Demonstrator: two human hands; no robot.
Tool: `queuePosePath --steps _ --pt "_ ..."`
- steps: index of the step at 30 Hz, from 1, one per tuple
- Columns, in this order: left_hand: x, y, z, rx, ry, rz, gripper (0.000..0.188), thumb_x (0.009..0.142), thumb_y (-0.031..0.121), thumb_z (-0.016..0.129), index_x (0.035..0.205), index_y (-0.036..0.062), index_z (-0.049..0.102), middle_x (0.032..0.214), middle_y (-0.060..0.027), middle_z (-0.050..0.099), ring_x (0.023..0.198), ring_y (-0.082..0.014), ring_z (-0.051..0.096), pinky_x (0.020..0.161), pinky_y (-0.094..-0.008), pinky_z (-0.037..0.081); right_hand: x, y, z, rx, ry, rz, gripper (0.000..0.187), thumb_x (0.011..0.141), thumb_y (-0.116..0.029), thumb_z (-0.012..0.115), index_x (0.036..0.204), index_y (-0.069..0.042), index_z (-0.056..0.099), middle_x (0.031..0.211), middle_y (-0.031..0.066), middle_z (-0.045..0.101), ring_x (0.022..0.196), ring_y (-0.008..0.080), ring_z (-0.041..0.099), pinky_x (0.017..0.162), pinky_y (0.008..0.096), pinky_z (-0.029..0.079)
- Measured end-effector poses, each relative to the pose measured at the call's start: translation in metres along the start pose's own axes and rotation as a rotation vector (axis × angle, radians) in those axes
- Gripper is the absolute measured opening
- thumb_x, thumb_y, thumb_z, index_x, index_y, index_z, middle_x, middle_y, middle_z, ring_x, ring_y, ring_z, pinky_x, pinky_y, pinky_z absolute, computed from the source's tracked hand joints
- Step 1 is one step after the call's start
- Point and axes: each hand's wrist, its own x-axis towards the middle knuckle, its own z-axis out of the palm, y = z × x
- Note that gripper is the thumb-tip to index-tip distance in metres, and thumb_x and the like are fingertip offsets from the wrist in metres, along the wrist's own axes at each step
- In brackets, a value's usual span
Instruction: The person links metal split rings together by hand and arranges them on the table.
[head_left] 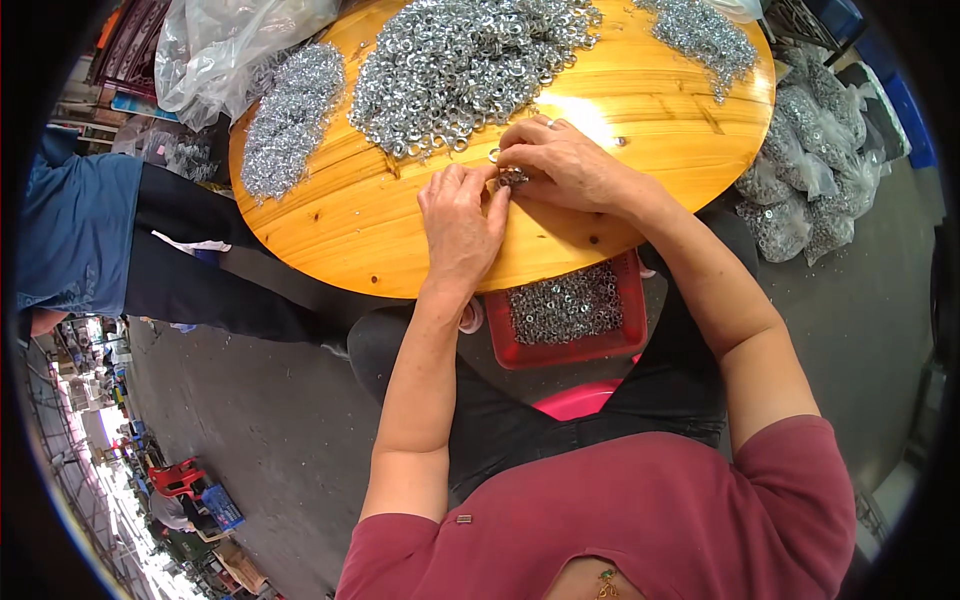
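Close to the near edge of the round wooden table, my two hands meet at a small cluster of metal parts. My right hand curls over this cluster from the right, with a shiny metal ring at its fingertips. The fingers of my left hand are bent, and its thumb and forefinger close in at the cluster's left side; what they grip is too small to make out. Just beyond both hands spreads a large pile of silvery metal rings.
Smaller heaps of fine metal parts lie at the table's left and far right. A clear plastic bag overhangs the left edge. Below the table is a red tray of metal rings. Filled bags sit right; a person stands left.
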Motion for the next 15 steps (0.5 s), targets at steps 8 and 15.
queuePosePath --steps 8,15 --pt "-0.0054 -0.0011 -0.0017 -0.053 0.024 -0.039 0.022 0.077 0.011 0.068 0.098 0.0086 0.062 0.086 -0.0046 0.054 0.082 -0.0203 0.051 0.082 -0.0330 0.037 -0.0054 -0.0029 0.0009 -0.002 -0.019 0.060 0.014 0.077 -0.009 0.069 0.089 -0.008 0.062 0.098 0.0018 0.061 0.094 0.0220 0.056 0.092 0.0354 0.040" --pt "-0.0043 -0.0017 -0.0046 -0.145 0.007 -0.072 0.018 0.076 0.010 0.068 0.092 0.0087 0.060 0.084 -0.0036 0.055 0.081 -0.0200 0.051 0.082 -0.0327 0.038 -0.0035 -0.0009 0.0012 0.088 0.008 0.110 0.015 0.076 -0.006 0.067 0.089 -0.008 0.061 0.092 0.0018 0.062 0.087 0.0201 0.057 0.089 0.0362 0.040"
